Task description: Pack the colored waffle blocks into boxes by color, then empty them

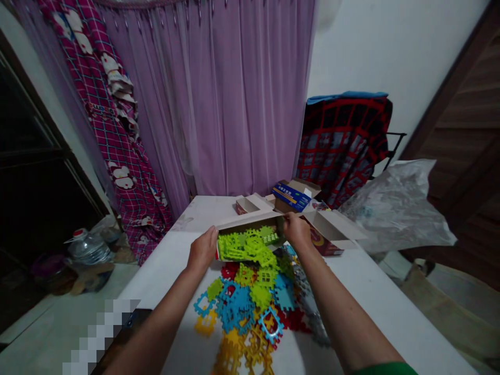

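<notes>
A cardboard box (242,221) lies tipped on the white table (375,291), its open side toward me, with green plastic pieces (246,245) spilling out of it. My left hand (203,250) grips the box's left end. My right hand (296,232) is closed on its right end, fingers over the top edge. In front of the box lies a heap of interlocking plastic pieces (250,307) in blue, yellow, red, green and grey, between my forearms.
Behind the box stand open cardboard boxes: a small one (250,203), a blue-labelled one (292,195) and a red one (332,232). A crumpled clear plastic bag (394,208) sits at the table's right. Purple curtains hang behind. A water jug (88,247) stands on the floor left.
</notes>
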